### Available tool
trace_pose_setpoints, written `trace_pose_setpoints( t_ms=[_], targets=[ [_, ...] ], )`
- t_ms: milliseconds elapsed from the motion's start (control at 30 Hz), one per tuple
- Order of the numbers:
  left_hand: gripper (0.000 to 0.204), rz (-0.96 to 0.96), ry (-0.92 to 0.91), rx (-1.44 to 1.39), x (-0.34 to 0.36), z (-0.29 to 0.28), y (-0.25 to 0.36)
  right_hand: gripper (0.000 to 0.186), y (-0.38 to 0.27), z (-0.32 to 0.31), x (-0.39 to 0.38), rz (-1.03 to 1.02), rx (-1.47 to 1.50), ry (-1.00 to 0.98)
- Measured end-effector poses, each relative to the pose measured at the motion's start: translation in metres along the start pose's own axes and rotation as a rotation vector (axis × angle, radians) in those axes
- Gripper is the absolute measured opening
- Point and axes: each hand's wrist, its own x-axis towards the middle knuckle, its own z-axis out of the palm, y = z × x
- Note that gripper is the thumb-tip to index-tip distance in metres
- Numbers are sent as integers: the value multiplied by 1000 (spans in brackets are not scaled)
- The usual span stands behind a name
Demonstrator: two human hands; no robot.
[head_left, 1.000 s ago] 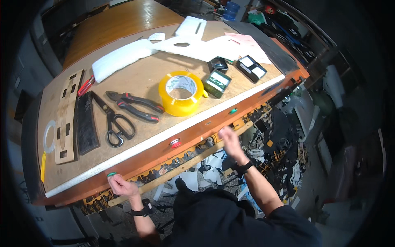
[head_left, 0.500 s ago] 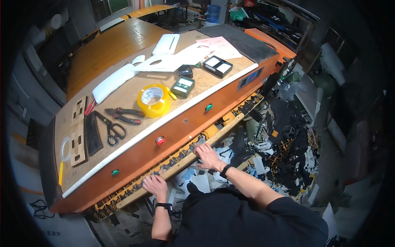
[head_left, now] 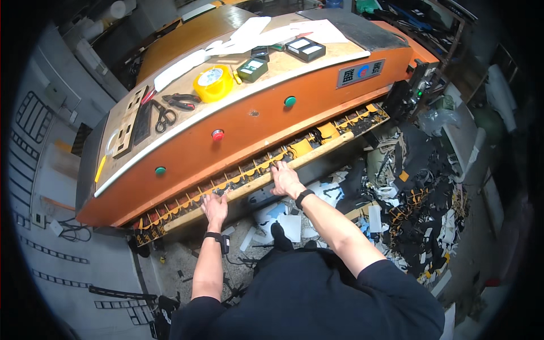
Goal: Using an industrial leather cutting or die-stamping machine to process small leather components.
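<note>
**Left hand (head_left: 215,209) and right hand (head_left: 287,180) laid over a wooden bar (head_left: 252,186)**

In the head view, I see a person in a dark shirt leaning over an orange machine (head_left: 192,154). The pale bar runs slantwise along the machine's lower front, beside a row of yellow scalloped strips (head_left: 243,174) mixed with dark scraps. Both hands are loosely open, with fingers reaching over the bar toward the strips; neither is a fist. Whether the palms press on it, I cannot tell. The right hand lies farther up the slant, well apart from the left, a spacing that probably steadies the reach.

Above them, a red button (head_left: 217,135) sits between two green ones (head_left: 289,101), all on the front panel, likely to be easy to press. On the tan top (head_left: 283,71) lie yellow tape (head_left: 219,88), pliers (head_left: 182,101) and scissors (head_left: 165,119), presumably kept within arm's reach.
</note>
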Motion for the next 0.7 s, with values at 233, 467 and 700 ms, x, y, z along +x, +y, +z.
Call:
trace_pose_setpoints(
  t_ms=[233,467,700],
  targets=[
    [30,11,67,-2,-36,22,9,76,29,16,-39,-23,202,111],
    [13,626,170,-185,-3,-6,59,36,81,15,0,232,655,371],
    [50,651,33,-88,44,10,93,30,51,-4,30,163,440,347]
  ],
)
